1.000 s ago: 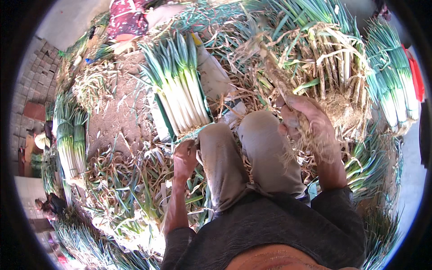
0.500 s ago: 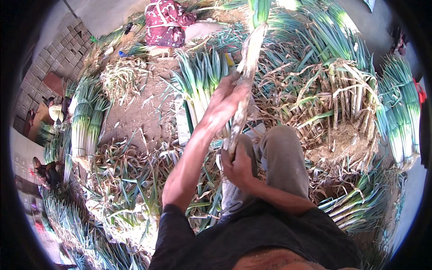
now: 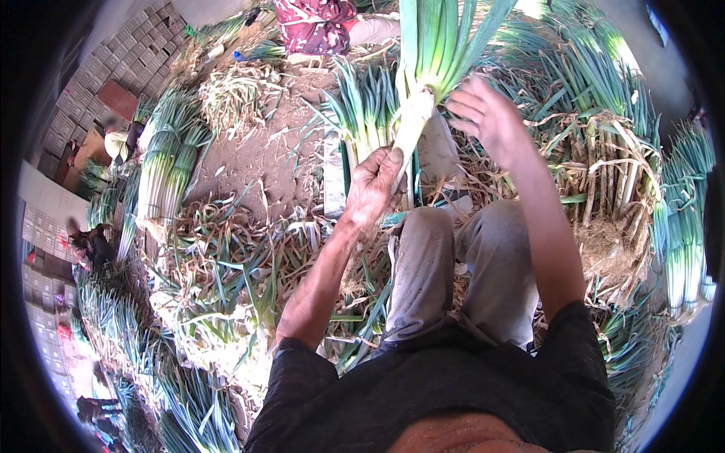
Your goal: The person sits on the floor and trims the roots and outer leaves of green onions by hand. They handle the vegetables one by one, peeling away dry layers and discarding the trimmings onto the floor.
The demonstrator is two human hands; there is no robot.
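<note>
A thick green onion [image 3: 414,124] with a pale stem and broad green leaves is gripped low on its stem by my left hand [image 3: 375,180]. Its leaves fan upward, away from me, and dry husk hangs beside the stem. To the right of the leaf base my right hand [image 3: 483,117] is raised, fingers stretched and apart, with nothing in it. Just beyond my left hand, a batch of green onions [image 3: 366,113] with clean white stems lies side by side in a low holder with a pale side board [image 3: 334,177].
To the right lies a heap of unpeeled green onions [image 3: 604,166] with dry leaves and roots. Tied bundles [image 3: 166,166] stand at the left. Peeled leaves [image 3: 226,287] litter the floor. Ahead sits a person in a patterned red jacket [image 3: 313,26]; other people are at far left.
My right hand has left the stem's lower end and moved up to the right, opening. My left hand now grips lower, and the stem looks cleaner and paler. The view has shifted slightly.
</note>
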